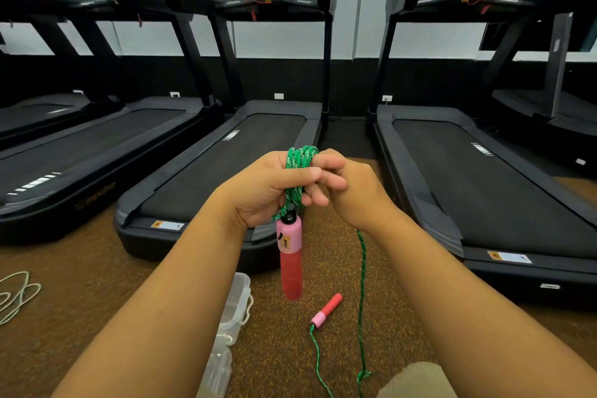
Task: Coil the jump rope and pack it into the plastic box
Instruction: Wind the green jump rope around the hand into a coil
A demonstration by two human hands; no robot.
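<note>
Your left hand (268,191) is closed around green jump rope (298,171) coils, one red-and-pink handle (289,255) hanging below. Your right hand (349,187) pinches the rope at the coils. The other handle (327,309) lies on the floor (97,284), beside the clear plastic box (237,304).

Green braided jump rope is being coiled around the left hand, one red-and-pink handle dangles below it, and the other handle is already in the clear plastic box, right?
Not quite: the head view shows the other red-and-pink handle lying on the brown floor, beside the clear plastic box, not in it.
</note>
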